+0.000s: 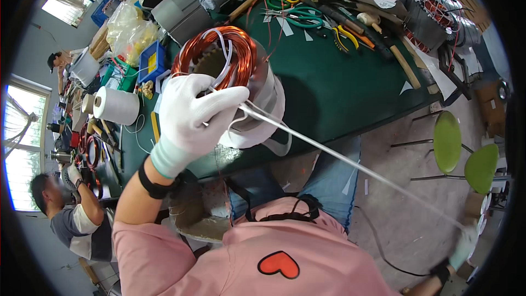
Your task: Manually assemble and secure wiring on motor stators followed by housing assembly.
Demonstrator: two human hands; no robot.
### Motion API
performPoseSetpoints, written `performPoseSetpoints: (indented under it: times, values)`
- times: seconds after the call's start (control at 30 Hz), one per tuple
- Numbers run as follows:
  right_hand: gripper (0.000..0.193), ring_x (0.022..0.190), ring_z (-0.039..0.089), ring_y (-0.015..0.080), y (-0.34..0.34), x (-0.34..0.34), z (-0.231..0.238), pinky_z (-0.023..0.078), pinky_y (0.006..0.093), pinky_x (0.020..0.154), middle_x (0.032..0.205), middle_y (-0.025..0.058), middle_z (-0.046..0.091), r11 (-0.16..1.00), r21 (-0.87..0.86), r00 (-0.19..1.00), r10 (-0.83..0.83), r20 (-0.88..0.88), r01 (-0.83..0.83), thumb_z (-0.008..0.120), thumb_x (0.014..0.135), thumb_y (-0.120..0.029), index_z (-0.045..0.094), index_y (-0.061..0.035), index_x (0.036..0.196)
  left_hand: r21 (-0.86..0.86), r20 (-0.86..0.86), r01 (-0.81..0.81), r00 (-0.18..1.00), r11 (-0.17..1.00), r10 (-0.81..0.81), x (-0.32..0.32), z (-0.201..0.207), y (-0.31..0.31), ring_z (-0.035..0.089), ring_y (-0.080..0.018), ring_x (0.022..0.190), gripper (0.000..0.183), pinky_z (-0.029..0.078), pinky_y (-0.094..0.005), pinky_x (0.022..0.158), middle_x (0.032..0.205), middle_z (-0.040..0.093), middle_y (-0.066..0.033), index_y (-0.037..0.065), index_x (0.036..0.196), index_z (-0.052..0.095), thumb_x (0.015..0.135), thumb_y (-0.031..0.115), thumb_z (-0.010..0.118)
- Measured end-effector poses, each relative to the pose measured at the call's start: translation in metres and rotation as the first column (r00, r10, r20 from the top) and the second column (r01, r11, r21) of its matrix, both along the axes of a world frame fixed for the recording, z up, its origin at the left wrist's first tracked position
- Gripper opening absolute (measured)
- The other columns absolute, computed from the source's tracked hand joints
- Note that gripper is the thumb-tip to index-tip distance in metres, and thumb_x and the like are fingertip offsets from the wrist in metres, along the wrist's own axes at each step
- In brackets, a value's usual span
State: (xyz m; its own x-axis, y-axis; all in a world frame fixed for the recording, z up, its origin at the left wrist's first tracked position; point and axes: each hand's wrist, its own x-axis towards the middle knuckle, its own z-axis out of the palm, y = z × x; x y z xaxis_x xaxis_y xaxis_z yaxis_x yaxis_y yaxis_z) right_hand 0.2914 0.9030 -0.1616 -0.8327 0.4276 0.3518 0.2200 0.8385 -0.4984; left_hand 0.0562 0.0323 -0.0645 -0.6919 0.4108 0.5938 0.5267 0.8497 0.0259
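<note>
A motor stator (269, 89) stands on the green table in front of me, with a thick ring of copper windings (241, 49) on its top. My left hand (192, 112), in a white glove, rests against the near side of the windings. Its thumb and fingers pinch a white cord (350, 161) there. From that pinch the cord runs taut to the lower right. At its far end my right hand (464, 245), gloved and blurred, is closed on the cord, well out past the table edge. A pale loop of sleeving (226, 57) lies over the windings.
Scissors (301, 16), yellow-handled pliers (345, 38) and hammers (405, 67) lie at the back of the table (339, 93). More stators (183, 13) stand behind. A white thread spool (116, 105) is at left, near a co-worker (76, 214). Green chairs (447, 141) stand at right.
</note>
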Motion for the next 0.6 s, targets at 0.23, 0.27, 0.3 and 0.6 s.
performPoseSetpoints:
  times: [0.23,0.27,0.3,0.6]
  values:
    - [0.046,0.121,0.057,0.0236,0.055,0.01,-0.009,0.046,0.0349,0.103,0.139,0.0144,0.059,0.985,-0.116,0.99,-0.116,0.083,0.125,0.05,0.098,-0.008,0.053,0.0012,0.143,0.191,0.158,0.17,0.967,0.967,-0.201,-0.001,0.007,-0.028,0.063,-0.0278,0.085,0.028,0.049,-0.0374,0.074,0.09,0.067,-0.0077,0.017,0.094,0.079,0.071,0.002,0.08]
    - [0.047,0.123,0.056,0.0233,0.041,-0.006,-0.024,0.045,0.0345,0.103,0.139,0.0144,0.058,0.981,-0.155,0.991,-0.108,0.081,0.12,0.049,0.098,-0.008,0.053,0.0004,0.144,0.188,0.157,0.165,0.968,0.968,-0.196,0.001,0.008,-0.028,0.063,-0.0278,0.085,0.028,0.049,-0.0374,0.074,0.09,0.067,-0.0077,0.017,0.094,0.079,0.071,0.002,0.08]
    - [0.047,0.124,0.055,0.0229,0.025,-0.021,-0.038,0.045,0.0342,0.104,0.14,0.0144,0.057,0.974,-0.195,0.992,-0.101,0.079,0.115,0.048,0.098,-0.009,0.052,-0.0004,0.145,0.21,0.172,0.151,0.967,0.966,-0.189,0.001,0.008,-0.028,0.062,-0.0277,0.085,0.026,0.049,-0.0372,0.075,0.091,0.067,-0.0072,0.017,0.093,0.079,0.072,0.002,0.08]
    - [0.027,0.099,0.068,0.018,-0.578,-0.229,-0.015,0.056,0.0298,0.083,0.126,0.0157,0.066,-0.107,-0.876,0.376,0.874,-0.309,-0.47,0.053,0.103,-0.014,0.064,0.0029,0.121,0.188,0.231,0.101,0.962,0.977,-0.144,0.005,0.003,-0.028,0.064,-0.0261,0.095,0.029,0.05,-0.0332,0.084,0.104,0.065,-0.0102,0.014,0.096,0.079,0.072,-0.002,0.079]
